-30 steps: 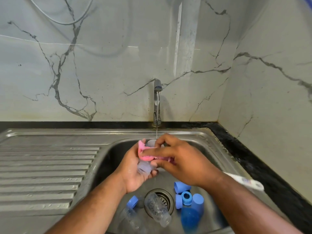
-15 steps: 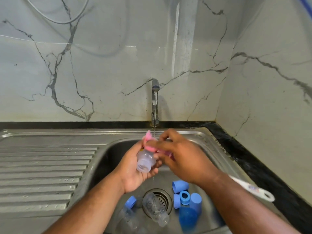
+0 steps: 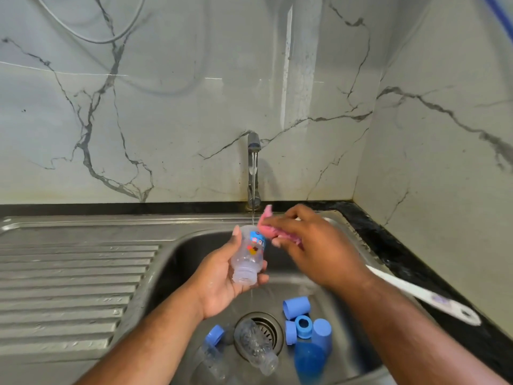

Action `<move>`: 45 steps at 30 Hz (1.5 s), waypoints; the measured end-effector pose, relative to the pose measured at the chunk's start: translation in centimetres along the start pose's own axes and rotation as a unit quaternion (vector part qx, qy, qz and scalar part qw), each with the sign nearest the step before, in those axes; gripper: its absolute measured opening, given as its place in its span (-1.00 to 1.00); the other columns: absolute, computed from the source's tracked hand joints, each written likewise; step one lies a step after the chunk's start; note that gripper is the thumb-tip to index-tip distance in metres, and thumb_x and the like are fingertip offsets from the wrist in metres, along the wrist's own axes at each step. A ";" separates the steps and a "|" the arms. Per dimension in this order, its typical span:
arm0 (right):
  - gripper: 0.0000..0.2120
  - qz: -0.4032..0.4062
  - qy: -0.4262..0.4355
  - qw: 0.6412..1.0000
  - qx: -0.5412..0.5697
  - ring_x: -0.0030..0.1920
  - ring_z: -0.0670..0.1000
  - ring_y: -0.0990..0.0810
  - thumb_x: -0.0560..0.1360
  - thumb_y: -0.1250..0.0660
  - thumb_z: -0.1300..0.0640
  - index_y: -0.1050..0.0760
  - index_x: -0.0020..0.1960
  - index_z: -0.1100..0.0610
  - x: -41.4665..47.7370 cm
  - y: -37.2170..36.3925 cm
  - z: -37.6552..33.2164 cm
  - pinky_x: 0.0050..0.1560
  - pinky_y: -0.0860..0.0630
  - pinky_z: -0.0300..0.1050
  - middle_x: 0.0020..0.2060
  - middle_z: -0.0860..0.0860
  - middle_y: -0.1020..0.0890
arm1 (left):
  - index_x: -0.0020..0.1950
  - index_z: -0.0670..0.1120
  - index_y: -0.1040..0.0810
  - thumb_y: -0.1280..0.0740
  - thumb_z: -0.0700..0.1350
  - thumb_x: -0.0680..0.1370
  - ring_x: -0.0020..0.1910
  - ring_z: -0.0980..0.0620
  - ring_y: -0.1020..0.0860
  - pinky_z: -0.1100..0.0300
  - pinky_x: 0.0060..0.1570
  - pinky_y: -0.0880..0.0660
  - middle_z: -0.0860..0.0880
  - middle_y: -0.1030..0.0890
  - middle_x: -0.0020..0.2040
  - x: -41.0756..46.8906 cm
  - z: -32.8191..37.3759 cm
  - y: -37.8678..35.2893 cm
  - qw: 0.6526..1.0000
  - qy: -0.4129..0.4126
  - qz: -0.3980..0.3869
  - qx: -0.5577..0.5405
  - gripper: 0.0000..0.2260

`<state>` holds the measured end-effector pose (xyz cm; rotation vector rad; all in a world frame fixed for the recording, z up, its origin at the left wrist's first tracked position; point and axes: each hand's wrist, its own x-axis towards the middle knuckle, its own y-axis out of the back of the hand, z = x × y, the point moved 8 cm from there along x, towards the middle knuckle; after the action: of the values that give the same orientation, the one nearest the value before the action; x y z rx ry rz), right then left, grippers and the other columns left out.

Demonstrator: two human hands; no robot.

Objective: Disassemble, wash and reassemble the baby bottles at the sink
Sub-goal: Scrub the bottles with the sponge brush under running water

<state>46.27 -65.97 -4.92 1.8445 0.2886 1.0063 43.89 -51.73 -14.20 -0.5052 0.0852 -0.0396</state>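
Two grips above the sink (image 3: 177, 259): left grip (image 3: 222, 276) holds a bottle (image 3: 248, 254) under the running tap (image 3: 253, 143), right grip (image 3: 311, 245) pinches a pink sponge (image 3: 266, 218) beside it.

Left grip (image 3: 222, 277) palm-up, curled; right grip (image 3: 313, 245) palm-down, in a pinch.

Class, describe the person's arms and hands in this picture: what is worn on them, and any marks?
Both are bare. The left forearm and right forearm show no sleeves up to the picture's edge. The left hand and right hand wear no gloves, and no rings, watch or bracelets show. The left palm glistens with water.
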 end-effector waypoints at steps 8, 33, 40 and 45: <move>-0.56 -0.013 0.003 0.995 0.102 0.06 -0.15 -0.52 0.60 -0.37 -0.03 -0.44 0.46 -0.19 -0.1 0.1 -0.2 0.05 -0.50 -0.17 0.12 -0.18 -0.51 | 0.39 -0.01 -0.48 -0.58 -0.10 0.42 0.25 0.05 -0.61 0.11 0.25 -0.54 -0.02 -0.66 0.23 -0.2 1.1 -0.5 0.957 -0.137 -0.009 0.254 -0.43; -0.72 0.009 -0.036 0.989 0.142 -0.13 -0.16 -0.52 0.53 -0.45 0.05 -0.66 0.22 -0.16 -0.1 0.2 0.8 -0.14 -0.38 -0.31 -0.09 -0.11 -0.52 | 0.38 -0.04 -0.43 -0.58 -0.20 0.39 0.28 -0.04 -0.59 0.05 0.28 -0.54 -0.09 -0.61 0.27 0.2 0.5 -0.5 0.952 -0.141 -0.028 0.270 -0.38; -0.68 -0.048 0.013 0.984 0.171 -0.09 -0.12 -0.51 0.53 -0.46 0.06 -0.63 0.26 -0.19 -0.3 -0.8 -0.5 -0.09 -0.49 -0.22 -0.03 -0.07 -0.51 | 0.40 -0.08 -0.41 -0.58 -0.21 0.41 0.32 -0.03 -0.57 0.00 0.32 -0.52 -0.08 -0.60 0.28 0.2 0.5 -0.4 0.932 -0.153 -0.037 0.326 -0.38; -0.68 -0.070 0.063 0.980 0.175 -0.09 -0.12 -0.50 0.55 -0.44 0.06 -0.62 0.28 -0.18 -0.5 -1.5 -1.8 -0.11 -0.40 -0.34 -0.04 -0.08 -0.50 | 0.36 -0.07 -0.43 -0.59 -0.14 0.39 0.33 -0.05 -0.55 -0.18 0.36 -0.47 -0.08 -0.61 0.26 0.3 0.3 -0.3 0.920 -0.160 -0.026 0.357 -0.40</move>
<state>44.93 -64.32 -6.09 2.0417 0.7002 1.0226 44.20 -51.83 -13.79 0.2237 -0.2594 -0.0366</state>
